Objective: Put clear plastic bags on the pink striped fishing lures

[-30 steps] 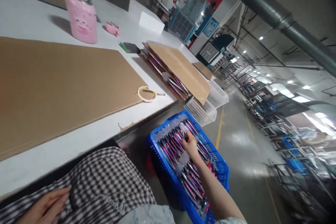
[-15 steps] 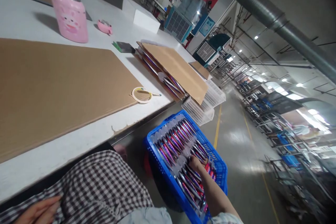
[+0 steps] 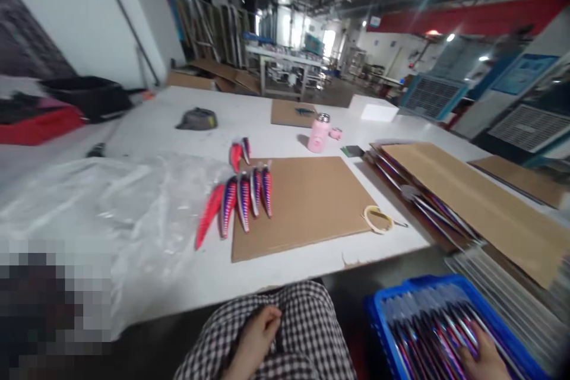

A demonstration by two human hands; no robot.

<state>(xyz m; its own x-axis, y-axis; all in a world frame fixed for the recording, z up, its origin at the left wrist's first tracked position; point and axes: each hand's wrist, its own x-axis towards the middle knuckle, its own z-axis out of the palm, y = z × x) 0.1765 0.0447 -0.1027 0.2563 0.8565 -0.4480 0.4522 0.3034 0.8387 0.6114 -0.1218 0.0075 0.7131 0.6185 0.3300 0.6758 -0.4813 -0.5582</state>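
My right hand (image 3: 483, 357) reaches into a blue plastic basket (image 3: 378, 309) at the lower right. Its thumb and finger close around a fishing lure among the rows of shiny purple and red lures (image 3: 427, 338); the exact grip is blurred. On my checked lap rests my left hand (image 3: 262, 329), its fingers curled together and nothing visible in them. Several red and purple striped fishing lures (image 3: 244, 202) lie fanned out at the left edge of a flat cardboard sheet (image 3: 307, 202). Two more lures (image 3: 236, 156) lie just behind them.
Clear plastic sheeting (image 3: 146, 208) covers the table's left part. A pink bottle (image 3: 319, 133), a cap (image 3: 198, 119) and a ring of pale tape (image 3: 376, 219) lie about. Layered cardboard (image 3: 472, 196) with lures between overhangs the right edge. A person's blurred part shows lower left.
The view has swung left and levelled, bringing the lures on the cardboard and the plastic sheeting into sight. My right hand remains in the basket; my left stays on my lap.
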